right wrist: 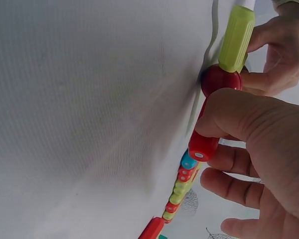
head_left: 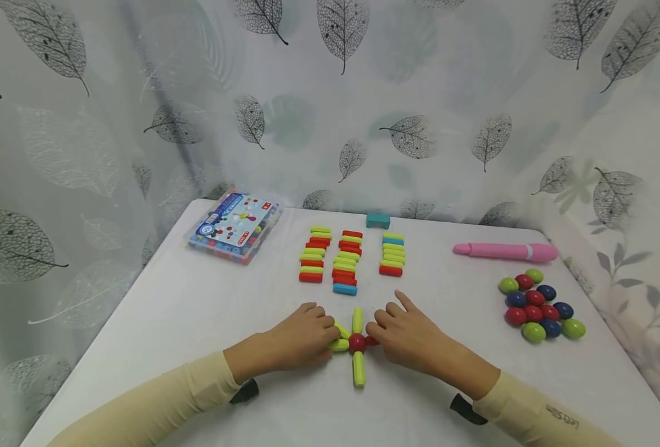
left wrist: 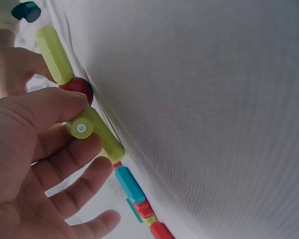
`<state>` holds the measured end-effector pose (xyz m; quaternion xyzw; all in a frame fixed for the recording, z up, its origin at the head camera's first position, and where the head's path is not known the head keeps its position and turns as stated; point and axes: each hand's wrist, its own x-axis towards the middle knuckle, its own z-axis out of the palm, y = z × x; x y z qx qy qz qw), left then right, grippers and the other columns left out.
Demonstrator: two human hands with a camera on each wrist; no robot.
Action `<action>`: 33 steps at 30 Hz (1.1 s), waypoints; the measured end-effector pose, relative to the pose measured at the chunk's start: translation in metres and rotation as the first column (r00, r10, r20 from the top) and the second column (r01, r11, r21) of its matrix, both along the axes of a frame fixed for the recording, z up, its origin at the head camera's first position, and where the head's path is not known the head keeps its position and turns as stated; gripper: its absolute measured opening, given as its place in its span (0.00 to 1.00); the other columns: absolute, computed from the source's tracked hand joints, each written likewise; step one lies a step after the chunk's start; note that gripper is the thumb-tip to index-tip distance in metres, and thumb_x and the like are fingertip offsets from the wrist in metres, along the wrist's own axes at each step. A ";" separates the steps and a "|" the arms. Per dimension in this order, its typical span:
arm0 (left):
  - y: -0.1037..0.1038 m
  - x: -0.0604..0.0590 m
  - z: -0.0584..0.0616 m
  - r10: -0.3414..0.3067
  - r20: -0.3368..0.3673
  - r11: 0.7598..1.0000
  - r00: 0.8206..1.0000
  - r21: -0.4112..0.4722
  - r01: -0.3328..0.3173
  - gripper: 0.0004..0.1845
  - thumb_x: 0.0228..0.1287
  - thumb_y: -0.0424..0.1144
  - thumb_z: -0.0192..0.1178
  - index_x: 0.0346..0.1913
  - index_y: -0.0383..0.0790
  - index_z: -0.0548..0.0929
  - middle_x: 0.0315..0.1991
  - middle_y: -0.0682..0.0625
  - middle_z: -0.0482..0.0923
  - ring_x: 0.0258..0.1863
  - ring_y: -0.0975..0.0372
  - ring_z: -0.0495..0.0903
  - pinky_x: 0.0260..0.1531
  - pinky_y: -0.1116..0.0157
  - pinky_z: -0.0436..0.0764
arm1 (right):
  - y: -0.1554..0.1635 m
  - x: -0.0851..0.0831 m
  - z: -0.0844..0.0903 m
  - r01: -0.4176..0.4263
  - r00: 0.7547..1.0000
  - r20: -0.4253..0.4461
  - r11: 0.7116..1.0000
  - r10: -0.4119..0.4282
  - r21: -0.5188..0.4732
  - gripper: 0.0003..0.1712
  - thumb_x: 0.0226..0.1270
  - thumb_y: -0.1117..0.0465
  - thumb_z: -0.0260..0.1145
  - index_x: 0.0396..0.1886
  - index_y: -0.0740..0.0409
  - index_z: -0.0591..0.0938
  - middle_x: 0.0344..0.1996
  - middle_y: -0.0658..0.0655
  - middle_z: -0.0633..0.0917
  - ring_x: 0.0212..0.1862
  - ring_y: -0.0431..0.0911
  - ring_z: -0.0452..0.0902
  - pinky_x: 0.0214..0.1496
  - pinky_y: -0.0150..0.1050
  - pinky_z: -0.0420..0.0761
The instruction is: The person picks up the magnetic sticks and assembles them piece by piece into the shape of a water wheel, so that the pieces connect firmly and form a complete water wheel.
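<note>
While both hands work at the near edge of the white table (head_left: pixel 195 310), the far-left corner holds a clear plastic case (head_left: pixel 235 226) with a printed blue label; its writing is too small to read. Left hand (head_left: pixel 302 338) pinches a yellow-green stick (left wrist: pixel 92 130) between thumb and fingers, its other end against the red ball (head_left: pixel 357 342) at the hub. Two more yellow-green sticks run from the ball, one toward the far edge (head_left: pixel 357 319), one toward the near edge (head_left: pixel 359 370). Right hand (head_left: pixel 410 335) grips a red stick (right wrist: pixel 204 142) under the thumb, also butted to the ball, index finger lifted. Behind the hub, mid-table: three rows of red, yellow-green and blue sticks (head_left: pixel 345 261), a teal block (head_left: pixel 377 220) at the far edge. Right side: pink pen-like tool (head_left: pixel 505 251), then a cluster of red, blue and green balls (head_left: pixel 539 305) near the right edge. Right sleeve cuff (head_left: pixel 561 417) carries small dark lettering, unreadable.
</note>
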<state>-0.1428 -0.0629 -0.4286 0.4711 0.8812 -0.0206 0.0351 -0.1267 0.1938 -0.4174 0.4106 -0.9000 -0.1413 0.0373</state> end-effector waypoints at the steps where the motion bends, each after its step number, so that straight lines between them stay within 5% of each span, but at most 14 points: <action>1: 0.000 0.000 0.000 -0.001 -0.003 1.000 1.000 -0.002 0.001 0.21 0.63 0.55 0.70 0.55 0.51 0.85 0.48 0.57 0.85 0.50 0.61 0.79 0.65 0.53 0.75 | 0.000 -0.001 0.000 -0.008 1.000 -0.006 1.000 0.008 -0.005 0.27 0.49 0.48 0.83 0.47 0.46 0.80 0.41 0.51 0.84 0.45 0.49 0.80 0.66 0.65 0.73; 10: -0.001 -0.003 0.000 -0.022 -0.015 1.000 1.000 0.012 0.022 0.22 0.62 0.56 0.70 0.55 0.52 0.85 0.47 0.57 0.84 0.49 0.62 0.79 0.64 0.54 0.77 | 0.004 -0.008 0.002 -0.057 0.998 -0.033 0.998 0.057 -0.016 0.29 0.48 0.48 0.84 0.49 0.45 0.80 0.43 0.51 0.85 0.47 0.49 0.81 0.66 0.65 0.73; 19: -0.004 -0.020 0.000 0.037 0.109 0.983 0.993 0.177 -0.056 0.17 0.68 0.47 0.67 0.57 0.49 0.85 0.47 0.55 0.82 0.46 0.64 0.77 0.49 0.67 0.80 | 0.014 -0.018 0.007 -0.015 0.999 0.032 0.999 0.016 -0.040 0.31 0.47 0.49 0.84 0.51 0.45 0.81 0.46 0.52 0.84 0.52 0.51 0.79 0.67 0.66 0.71; 26: 0.002 -0.026 -0.007 0.045 0.163 0.991 0.986 0.118 -0.065 0.16 0.66 0.45 0.70 0.55 0.50 0.86 0.45 0.58 0.85 0.43 0.65 0.77 0.45 0.68 0.79 | 0.034 -0.064 0.015 0.179 0.979 -0.068 0.969 -0.193 -0.171 0.26 0.54 0.56 0.80 0.52 0.52 0.82 0.46 0.56 0.83 0.52 0.55 0.79 0.66 0.59 0.75; 33: 0.005 -0.018 -0.009 0.058 0.132 0.995 0.990 0.075 -0.068 0.14 0.65 0.47 0.70 0.53 0.53 0.86 0.42 0.60 0.85 0.41 0.66 0.75 0.49 0.64 0.79 | 0.032 -0.106 -0.002 0.273 0.951 -0.115 0.955 -0.286 -0.117 0.28 0.58 0.55 0.76 0.58 0.52 0.79 0.52 0.61 0.79 0.57 0.62 0.75 0.65 0.65 0.73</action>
